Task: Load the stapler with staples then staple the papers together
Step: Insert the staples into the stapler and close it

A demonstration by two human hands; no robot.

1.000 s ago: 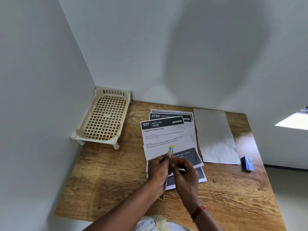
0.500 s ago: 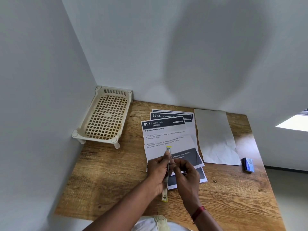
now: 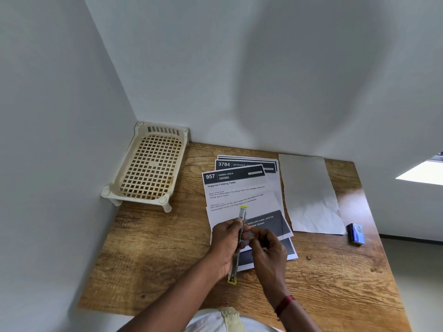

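Note:
My left hand [image 3: 225, 245] grips a long metal stapler [image 3: 242, 215] with yellow ends, swung out flat into one straight line over the papers. My right hand [image 3: 268, 250] is right beside the stapler's middle, fingers curled and tips pinched on something small that looks like a strip of staples; it is mostly hidden. Below both hands lies a fanned stack of printed papers [image 3: 236, 188] with dark headers. A small blue staple box [image 3: 356, 233] sits near the table's right edge.
A blank, slightly creased white sheet [image 3: 309, 195] lies to the right of the stack. A cream lattice tray [image 3: 151, 168] stands in the back left corner against the walls. The wooden table [image 3: 143, 259] ends close to my body and at the right.
The stapler has swung open further, and its lower yellow end now sticks out below my left hand. My right hand's fingertips stay close to its middle.

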